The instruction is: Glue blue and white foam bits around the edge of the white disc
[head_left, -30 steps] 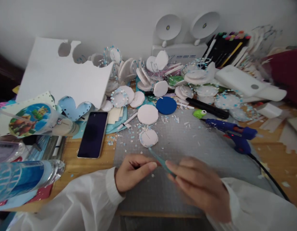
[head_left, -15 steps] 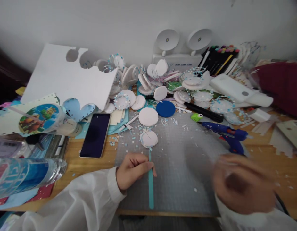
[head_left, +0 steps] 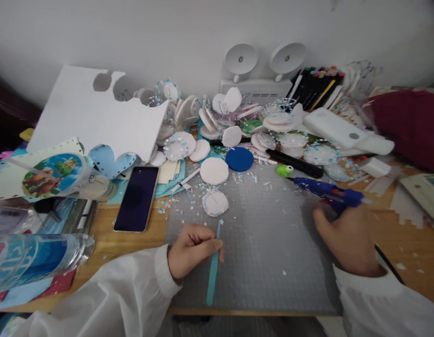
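Note:
My left hand (head_left: 191,249) rests on the grey cutting mat (head_left: 266,243) and pinches a thin teal strip (head_left: 213,269) that lies flat, pointing toward me. Just beyond the strip's far tip lies a white foam disc (head_left: 215,203) with blue flecks on its rim. My right hand (head_left: 348,236) is at the mat's right edge, wrapped around the handle of a blue glue gun (head_left: 331,192), whose nozzle points right. The gun's black cord (head_left: 390,266) runs back past my wrist.
A heap of white foam discs (head_left: 238,121), a dark blue disc (head_left: 239,159) and a green punch (head_left: 284,170) lie behind the mat. A black phone (head_left: 136,192) is to the left, beside a cut white foam board (head_left: 93,114) and a plastic bottle (head_left: 37,262). Markers (head_left: 315,84) stand at the back.
My right hand let go of the teal strip and swung right onto the glue gun's handle. The strip turned to lie flat on the mat under my left fingers.

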`<state>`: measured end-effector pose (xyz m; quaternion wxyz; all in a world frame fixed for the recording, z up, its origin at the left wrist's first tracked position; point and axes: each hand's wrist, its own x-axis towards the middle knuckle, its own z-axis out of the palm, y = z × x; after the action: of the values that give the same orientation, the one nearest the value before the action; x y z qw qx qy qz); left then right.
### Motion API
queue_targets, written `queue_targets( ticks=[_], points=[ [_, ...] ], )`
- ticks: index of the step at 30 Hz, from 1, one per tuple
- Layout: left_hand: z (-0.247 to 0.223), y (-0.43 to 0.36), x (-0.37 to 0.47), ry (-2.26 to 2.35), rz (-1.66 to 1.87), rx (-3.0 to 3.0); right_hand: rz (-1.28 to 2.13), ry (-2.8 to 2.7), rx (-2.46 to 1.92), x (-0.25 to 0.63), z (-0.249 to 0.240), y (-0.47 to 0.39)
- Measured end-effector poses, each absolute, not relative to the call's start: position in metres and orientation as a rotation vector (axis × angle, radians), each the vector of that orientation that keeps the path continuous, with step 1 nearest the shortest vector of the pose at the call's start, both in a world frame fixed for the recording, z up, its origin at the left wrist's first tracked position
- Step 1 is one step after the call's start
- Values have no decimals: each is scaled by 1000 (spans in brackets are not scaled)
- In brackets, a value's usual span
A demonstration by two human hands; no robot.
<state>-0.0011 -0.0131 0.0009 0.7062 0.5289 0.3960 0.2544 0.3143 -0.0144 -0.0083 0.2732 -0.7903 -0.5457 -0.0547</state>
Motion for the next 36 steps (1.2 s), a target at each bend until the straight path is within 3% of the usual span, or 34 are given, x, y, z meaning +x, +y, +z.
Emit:
queue_targets(
  ticks=[6,12,18,36],
  points=[
    [2,-13,-1,867,579,1181,28,-1238,-2141,288,20,-11],
    [3,-10,-1,863,555,1224,278,-1554,-1601,244,7,-10],
    [3,-7,-2,861,503,1279,209,-1743,-1515,237,-13,-18],
    [3,-9,-3,842,436,1298,91,-1882,-1541,239,-11,-20]
  ],
)
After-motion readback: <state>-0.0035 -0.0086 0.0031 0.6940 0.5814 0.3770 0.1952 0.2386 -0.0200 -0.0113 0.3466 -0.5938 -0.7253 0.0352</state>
